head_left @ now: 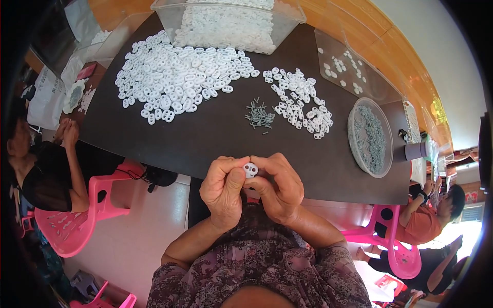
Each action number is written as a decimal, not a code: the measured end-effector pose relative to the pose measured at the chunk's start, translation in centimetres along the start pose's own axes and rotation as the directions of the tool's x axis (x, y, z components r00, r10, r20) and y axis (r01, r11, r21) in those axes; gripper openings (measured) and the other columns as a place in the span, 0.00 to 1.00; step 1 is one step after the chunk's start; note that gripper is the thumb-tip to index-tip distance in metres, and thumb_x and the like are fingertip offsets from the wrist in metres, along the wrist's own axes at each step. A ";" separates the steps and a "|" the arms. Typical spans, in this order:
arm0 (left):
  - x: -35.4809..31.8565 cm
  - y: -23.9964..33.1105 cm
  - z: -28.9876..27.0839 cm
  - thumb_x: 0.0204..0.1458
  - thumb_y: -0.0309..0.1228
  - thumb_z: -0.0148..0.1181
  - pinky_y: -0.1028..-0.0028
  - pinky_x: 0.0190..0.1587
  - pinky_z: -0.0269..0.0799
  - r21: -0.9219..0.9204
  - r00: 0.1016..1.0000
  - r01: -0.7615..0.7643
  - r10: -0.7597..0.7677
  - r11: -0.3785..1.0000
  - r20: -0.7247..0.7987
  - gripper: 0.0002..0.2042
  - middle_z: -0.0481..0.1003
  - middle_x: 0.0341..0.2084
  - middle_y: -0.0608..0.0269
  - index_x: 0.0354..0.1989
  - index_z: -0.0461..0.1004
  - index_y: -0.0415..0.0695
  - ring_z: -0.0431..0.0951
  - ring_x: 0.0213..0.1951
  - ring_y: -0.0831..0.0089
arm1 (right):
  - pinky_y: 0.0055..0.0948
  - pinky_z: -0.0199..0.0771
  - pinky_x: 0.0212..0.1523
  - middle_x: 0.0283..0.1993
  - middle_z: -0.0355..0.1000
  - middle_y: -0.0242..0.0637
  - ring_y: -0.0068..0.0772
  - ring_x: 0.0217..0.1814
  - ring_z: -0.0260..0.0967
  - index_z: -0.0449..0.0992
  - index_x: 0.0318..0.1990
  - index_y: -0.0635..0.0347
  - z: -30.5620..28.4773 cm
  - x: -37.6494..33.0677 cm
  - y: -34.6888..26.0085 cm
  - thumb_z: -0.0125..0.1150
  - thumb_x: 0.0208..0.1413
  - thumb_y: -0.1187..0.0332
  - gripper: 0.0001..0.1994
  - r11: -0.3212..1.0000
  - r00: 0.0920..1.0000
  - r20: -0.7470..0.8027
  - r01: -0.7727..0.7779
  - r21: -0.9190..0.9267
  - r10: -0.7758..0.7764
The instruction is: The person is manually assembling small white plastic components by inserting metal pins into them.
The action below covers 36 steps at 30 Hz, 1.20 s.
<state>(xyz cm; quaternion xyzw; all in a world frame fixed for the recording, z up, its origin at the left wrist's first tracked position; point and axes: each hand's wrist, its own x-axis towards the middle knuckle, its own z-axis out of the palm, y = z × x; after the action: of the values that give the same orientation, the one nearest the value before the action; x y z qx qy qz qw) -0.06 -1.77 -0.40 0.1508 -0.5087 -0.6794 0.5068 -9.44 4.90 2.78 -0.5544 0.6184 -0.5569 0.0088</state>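
A small white oval plastic piece with dark holes (250, 170) is pinched between the fingertips of both my hands, just off the table's near edge. My left hand (223, 187) grips it from one side with thumb and forefinger. From the other side my right hand (278, 186) closes on it. Beyond my hands lies a little heap of grey screws (259, 114). Right of that heap is a smaller pile of white pieces (303, 100). A much larger pile of white oval pieces (179, 77) spreads over the far left of the table.
The dark table (205, 136) carries a clear bin of white pieces (226, 25) at the back. At right stand a round tub of grey screws (371, 138) and a clear tray with scattered white pieces (343, 66). Other people sit on pink chairs (97, 205) at both sides.
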 end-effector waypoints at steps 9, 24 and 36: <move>-0.1 0.3 0.1 0.60 0.29 0.53 0.81 0.37 0.62 0.068 0.999 -0.042 0.043 0.997 -0.019 0.08 0.68 0.29 0.68 0.38 0.73 0.35 0.65 0.32 0.81 | 0.28 0.68 0.30 0.35 0.75 0.40 0.35 0.30 0.70 0.74 0.43 0.68 0.2 -0.2 0.3 0.68 0.44 0.75 0.17 0.996 0.996 -0.007 0.083 -0.038 -0.083; -0.9 -0.3 0.4 0.59 0.32 0.55 0.81 0.34 0.64 0.145 0.990 -0.113 0.123 0.983 -0.064 0.10 0.69 0.28 0.64 0.38 0.72 0.35 0.67 0.30 0.79 | 0.29 0.68 0.27 0.32 0.74 0.41 0.37 0.28 0.70 0.73 0.43 0.69 0.7 -0.4 0.9 0.66 0.46 0.75 0.15 0.968 0.972 -0.036 0.225 -0.112 -0.230; -1.2 -0.4 1.1 0.62 0.31 0.50 0.83 0.30 0.60 0.078 0.996 -0.030 0.037 0.997 -0.084 0.09 0.64 0.27 0.69 0.38 0.69 0.36 0.62 0.28 0.83 | 0.29 0.67 0.24 0.30 0.72 0.40 0.36 0.25 0.68 0.72 0.42 0.69 0.8 -0.4 1.4 0.64 0.47 0.77 0.14 0.942 0.957 -0.039 0.276 -0.190 -0.288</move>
<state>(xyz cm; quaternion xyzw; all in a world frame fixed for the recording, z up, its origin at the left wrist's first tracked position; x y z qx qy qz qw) -0.58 -0.20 -0.60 0.1904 -0.5146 -0.6439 0.5333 -9.72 4.29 1.23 -0.6171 0.5808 -0.5115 -0.1421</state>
